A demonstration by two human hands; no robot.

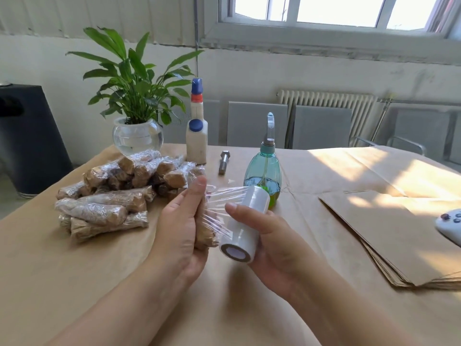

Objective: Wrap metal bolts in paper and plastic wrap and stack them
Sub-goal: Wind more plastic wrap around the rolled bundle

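Note:
My left hand [183,228] grips a paper-wrapped bolt [205,234], held upright-ish above the table; most of it is hidden behind the palm. My right hand [264,242] holds a white roll of plastic wrap [245,222], thumb on top. A stretched sheet of clear film [219,203] runs from the roll to the bundle. To the left lies a pile of wrapped bolts [112,193] in paper and film. One bare metal bolt [223,162] lies farther back on the table.
A stack of brown paper sheets [389,236] lies at the right, with a white controller [451,224] at the edge. Behind stand a teal spray bottle [263,168], a white glue bottle [196,136] and a plant in a glass bowl [137,136]. Brown paper covers the table [74,270].

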